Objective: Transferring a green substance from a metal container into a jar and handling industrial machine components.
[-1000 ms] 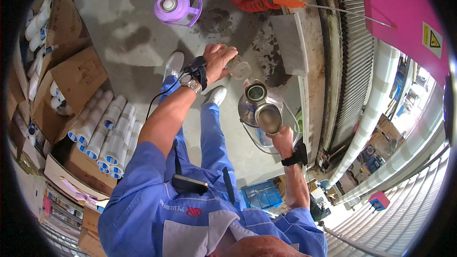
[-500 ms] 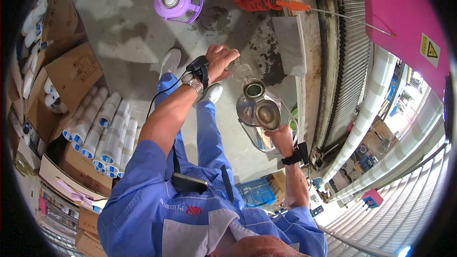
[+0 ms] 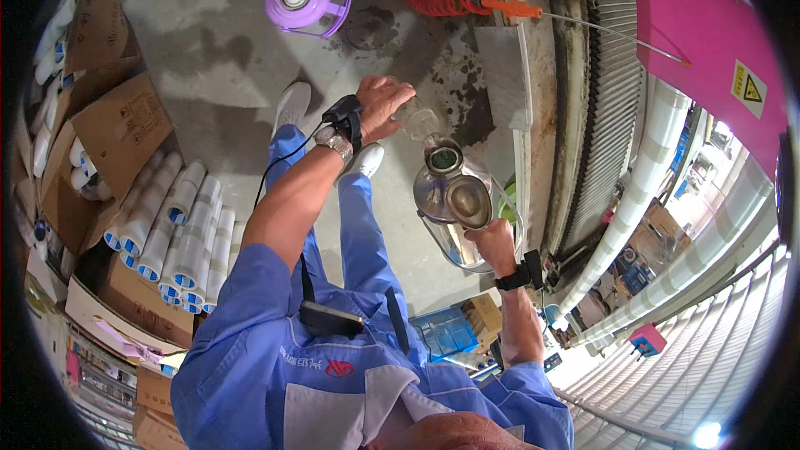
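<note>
My left hand (image 3: pixel 382 107) is closed around a clear, see-through cup or bottle (image 3: pixel 422 123), whose far part my fingers hide. Its lower end comes close to the round open mouth of a shiny metal kettle (image 3: pixel 429 192); whether the two touch I cannot tell. The kettle's round metal lid (image 3: pixel 469 202) stands flipped back, toward my right hand (image 3: pixel 495 247). That hand grips the kettle at its handle side, fingers wrapped round. Dark liquid or a dark inside shows in the mouth.
A purple flask (image 3: pixel 300 2) stands on the floor ahead. Orange coiled air hose and an air gun (image 3: pixel 510 7) lie beside ribbed machinery at right. White rolls (image 3: pixel 187 233) and open cardboard boxes (image 3: pixel 125 129) are at left. A blue crate (image 3: pixel 446 333) stands lower right.
The clear vessel has shifted slightly and less of its upper part shows beside my left fingers. My right hand and the kettle stay nearly in place.
</note>
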`<state>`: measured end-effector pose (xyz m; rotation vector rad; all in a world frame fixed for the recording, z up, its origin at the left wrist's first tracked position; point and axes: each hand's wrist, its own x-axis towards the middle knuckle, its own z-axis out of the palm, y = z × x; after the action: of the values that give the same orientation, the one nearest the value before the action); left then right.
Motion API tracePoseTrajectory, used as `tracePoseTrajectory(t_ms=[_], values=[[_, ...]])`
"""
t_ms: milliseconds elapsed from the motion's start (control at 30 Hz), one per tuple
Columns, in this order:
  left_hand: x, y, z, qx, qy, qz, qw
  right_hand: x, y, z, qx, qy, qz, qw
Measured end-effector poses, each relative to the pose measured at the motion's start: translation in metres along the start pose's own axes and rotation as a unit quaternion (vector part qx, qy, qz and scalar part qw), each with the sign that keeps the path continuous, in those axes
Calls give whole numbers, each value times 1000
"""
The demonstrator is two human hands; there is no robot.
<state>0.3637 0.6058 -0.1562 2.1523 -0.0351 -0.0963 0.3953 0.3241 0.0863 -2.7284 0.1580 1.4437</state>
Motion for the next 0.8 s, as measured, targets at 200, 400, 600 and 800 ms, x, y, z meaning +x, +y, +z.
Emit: tracePoseTrajectory(t_ms=[200, 400, 600, 800], values=[[-3, -3, -2, 24, 1, -4, 1000, -3, 1, 2, -13, -2, -22, 1000], [-4, -3, -4, 10, -4, -1, 1000, -2, 11, 6, -41, -4, -64, 997], [-4, -2, -8, -3, -14, -9, 1000, -3, 12, 6, -79, -10, -93, 992], [-4, 0, -12, -3, -33, -27, 999, 1, 22, 10, -128, -16, -128, 983]])
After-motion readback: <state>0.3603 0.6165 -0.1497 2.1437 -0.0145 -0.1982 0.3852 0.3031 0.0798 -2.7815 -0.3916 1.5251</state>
